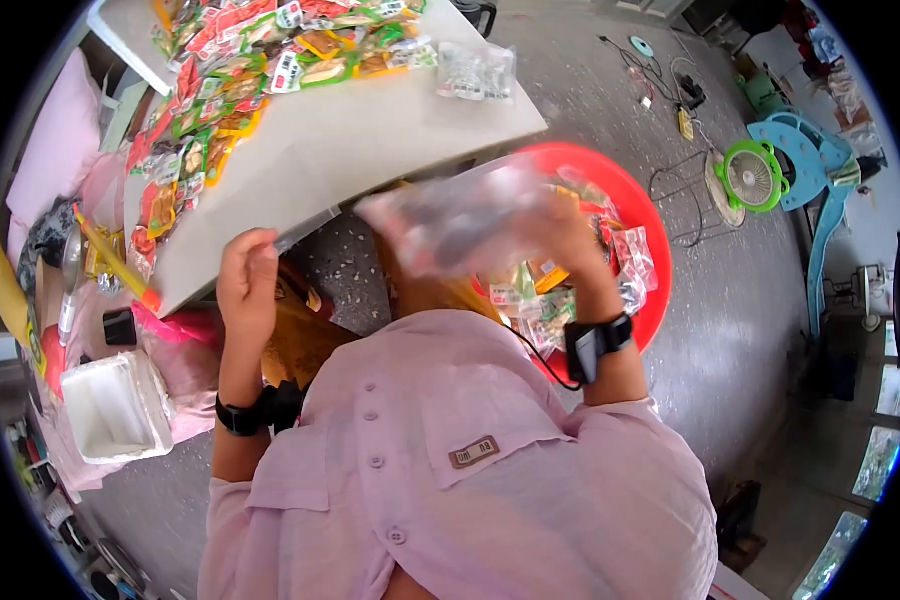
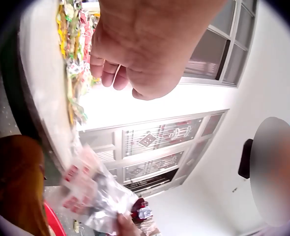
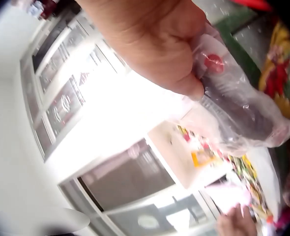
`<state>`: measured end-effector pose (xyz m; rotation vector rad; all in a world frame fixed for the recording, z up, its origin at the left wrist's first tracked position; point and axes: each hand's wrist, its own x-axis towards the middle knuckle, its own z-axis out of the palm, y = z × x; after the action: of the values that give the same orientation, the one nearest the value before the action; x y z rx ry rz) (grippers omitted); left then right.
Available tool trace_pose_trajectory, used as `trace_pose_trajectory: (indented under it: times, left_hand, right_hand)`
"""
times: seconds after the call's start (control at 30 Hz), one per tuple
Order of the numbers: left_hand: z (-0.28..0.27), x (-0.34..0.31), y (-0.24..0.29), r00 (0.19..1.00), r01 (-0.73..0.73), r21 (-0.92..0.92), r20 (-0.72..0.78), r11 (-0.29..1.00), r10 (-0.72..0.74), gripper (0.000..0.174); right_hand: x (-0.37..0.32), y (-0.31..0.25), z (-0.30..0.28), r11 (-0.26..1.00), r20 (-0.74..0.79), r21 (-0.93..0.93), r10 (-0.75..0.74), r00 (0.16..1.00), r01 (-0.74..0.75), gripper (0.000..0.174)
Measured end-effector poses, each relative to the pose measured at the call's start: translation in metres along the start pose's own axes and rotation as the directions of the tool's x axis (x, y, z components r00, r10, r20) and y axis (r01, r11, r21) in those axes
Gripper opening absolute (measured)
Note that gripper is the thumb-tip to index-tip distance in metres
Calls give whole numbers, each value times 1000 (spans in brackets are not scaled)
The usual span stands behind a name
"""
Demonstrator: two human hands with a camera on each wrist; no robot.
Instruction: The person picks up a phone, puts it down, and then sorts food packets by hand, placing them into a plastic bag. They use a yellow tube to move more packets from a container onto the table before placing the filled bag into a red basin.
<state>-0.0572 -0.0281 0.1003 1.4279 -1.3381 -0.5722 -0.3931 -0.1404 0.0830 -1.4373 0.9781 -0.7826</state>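
My right hand [image 1: 562,238] grips one end of a clear plastic packet [image 1: 460,222] and holds it above the near side of the red basin. The packet is blurred in the head view; the right wrist view shows red print and dark contents in the packet [image 3: 238,110], with the thumb pressed on its edge. My left hand [image 1: 248,285] is raised by the table's near edge, empty, its fingers loosely bent. In the left wrist view, the left hand [image 2: 140,54] is apart from the packet [image 2: 93,191]. Many coloured food packets [image 1: 230,95] lie on the white table [image 1: 370,135].
The red basin [image 1: 658,250] on my right holds more packets. Clear packets [image 1: 477,72] lie at the table's right corner. A white foam box [image 1: 120,405] stands at my left, by a yellow-handled tool [image 1: 115,255]. A green fan [image 1: 753,176] and cables are on the floor at right.
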Motion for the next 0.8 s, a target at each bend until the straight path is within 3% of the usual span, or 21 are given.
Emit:
trace_pose_trajectory:
  times: [0.07,0.1,0.17,0.2,0.27,0.3,0.37,0.4,0.47,0.57,0.63,0.67,0.7,0.73,0.77,0.8]
  left_hand:
    - [0,-4,-24,998,14,3,-69,1000,-13,13]
    - [-5,-8,-43,997,34,47,-69,998,-31,13]
    - [-11,-14,-67,995,89,232,-69,969,-75,13]
    - [-9,-19,-71,987,152,173,-72,973,-141,12]
    - [-5,-28,-78,960,274,51,-76,960,-270,12]
    - [-4,-32,-86,966,255,90,-75,963,-248,12]
    - [-5,-39,-104,977,210,169,-76,963,-200,11]
    - [-7,-40,-110,980,201,198,-53,959,-194,11]
    - [-9,-42,-116,983,181,256,-8,950,-185,10]
    - [-10,-42,-120,982,188,239,-22,953,-188,8]
    - [-13,-42,-125,980,196,246,-16,949,-199,8]
    - [-15,-42,-127,979,196,252,-4,948,-202,8]
    - [-16,-41,-127,979,195,256,10,947,-205,8]
    - [-15,-41,-126,973,224,249,-1,942,-231,8]
    - [-15,-40,-123,966,252,242,-11,937,-257,8]
    - [-15,-39,-122,959,279,235,-19,931,-282,8]
  right_hand:
    - [-20,5,-41,999,-310,29,39,950,-31,10]
    - [-29,18,-66,992,-457,8,118,882,-128,12]
    - [-48,80,-126,990,-579,139,90,811,-10,18]
    - [-61,90,-140,979,-584,206,121,803,2,16]
    - [-83,121,-157,933,-686,357,232,690,41,12]
    - [-94,138,-163,917,-719,395,267,642,61,9]
    - [-119,212,-203,943,-700,244,333,631,-227,13]
    - [-125,216,-201,924,-682,267,381,625,-273,17]
    - [-131,244,-213,908,-703,-44,268,659,-416,19]
    - [-126,273,-231,683,-667,-485,116,736,-547,21]
    - [-109,256,-241,920,-747,7,265,610,-391,22]
    - [-97,239,-243,932,-745,259,360,561,-254,22]
    - [-92,235,-258,861,-689,491,479,544,-136,23]
    - [-88,229,-275,897,-715,424,417,562,-126,29]
    - [-91,233,-291,906,-773,147,355,526,-396,26]
    - [-96,240,-305,771,-814,-134,273,513,-623,23]
